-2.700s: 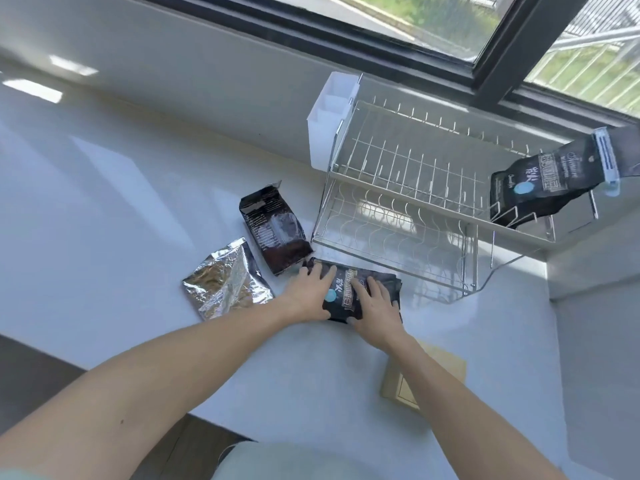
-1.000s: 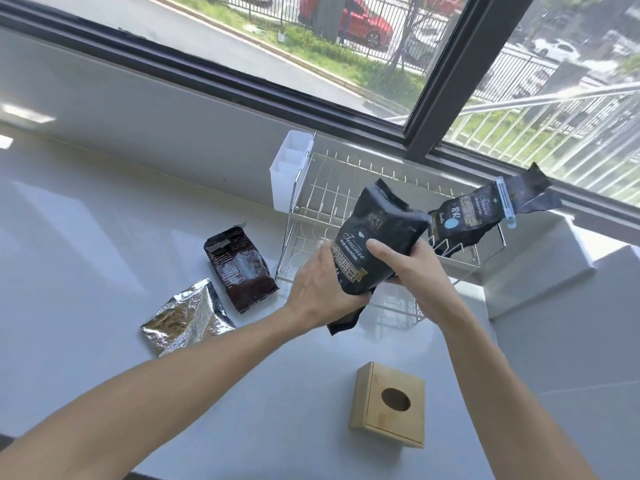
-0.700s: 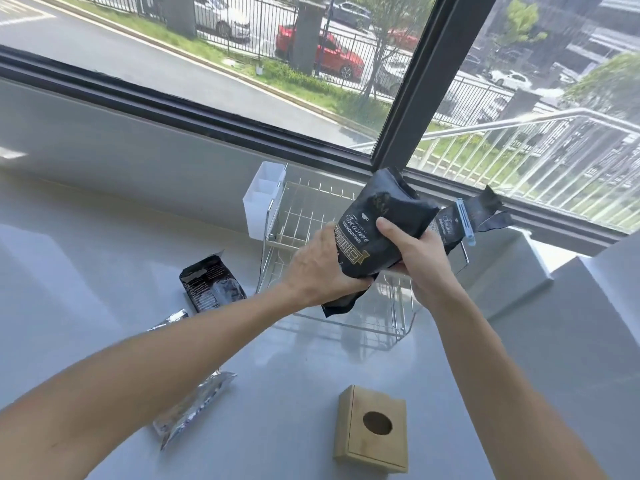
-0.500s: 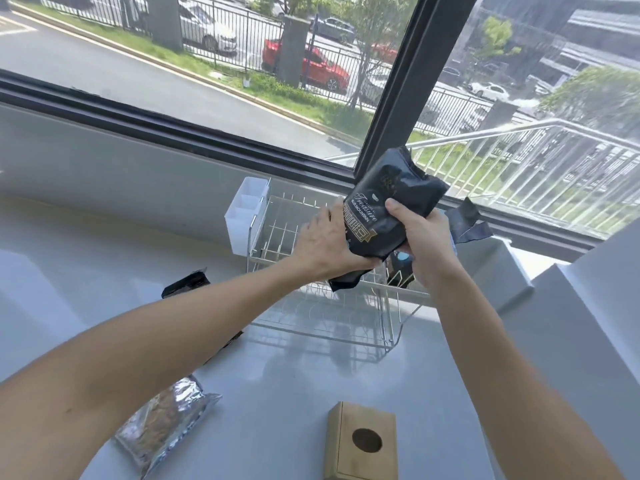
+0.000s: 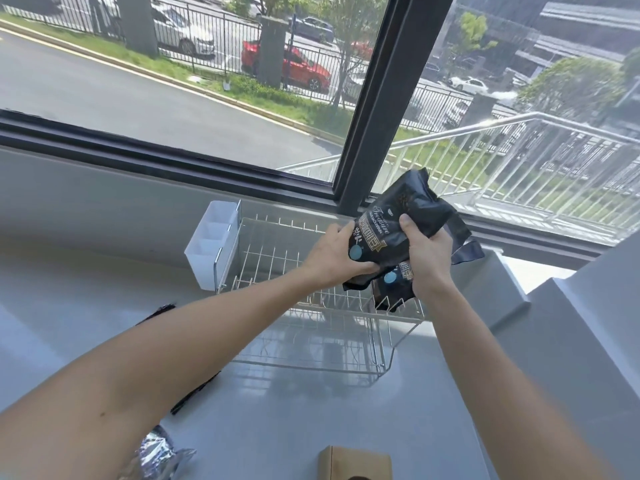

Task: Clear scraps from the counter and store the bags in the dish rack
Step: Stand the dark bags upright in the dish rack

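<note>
Black coffee bag (image 5: pixel 398 230) is gripped by both hands, left hand (image 5: pixel 332 254) and right hand (image 5: pixel 427 254), above the dish rack's (image 5: pixel 277 258) right end, fingers wrapped tight.

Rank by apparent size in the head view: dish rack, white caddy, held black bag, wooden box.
1. dish rack, clearly largest.
2. and 3. black bag held by both hands and white caddy look about alike; I would not rank them.
4. wooden box shows least, but the frame edge crops it.

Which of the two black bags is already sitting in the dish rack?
The lower black bag, wedged upright in the rack's right end; the other black bag is held above it.
</note>
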